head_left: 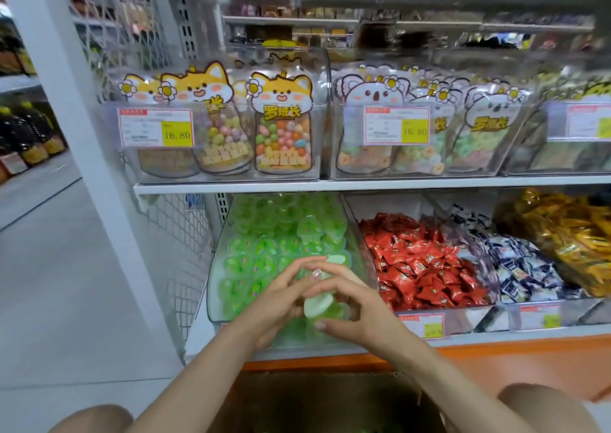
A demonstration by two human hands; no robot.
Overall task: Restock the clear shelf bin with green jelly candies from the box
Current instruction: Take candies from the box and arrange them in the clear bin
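**Both hands cupped on jelly cups at the bin front**

Head view. Your left hand (281,303) and right hand (358,315) meet over the front of the clear shelf bin (216,267), with the fingertips touching at 12 o'clock of the pair. Both hands are curled and cupped toward each other. Together they grip a small cluster of green jelly candies (319,305), one pale lid facing up. Your right thumb lies under the cluster at 6 o'clock.

The bin sits on the lower shelf. A pile (264,237) of the same green cups fills it at 12 and 9 o'clock of your hands.

The box (314,399) is brown cardboard and lies at 6 o'clock of your hands, below the orange shelf base (496,363). Its inside is too dark to read.

At 3 o'clock of the bin are red wrapped sweets (420,267), then blue-and-white ones (519,267), then yellow ones (568,234). At 12 o'clock, the upper shelf holds cartoon pouches (281,131) in clear bins.
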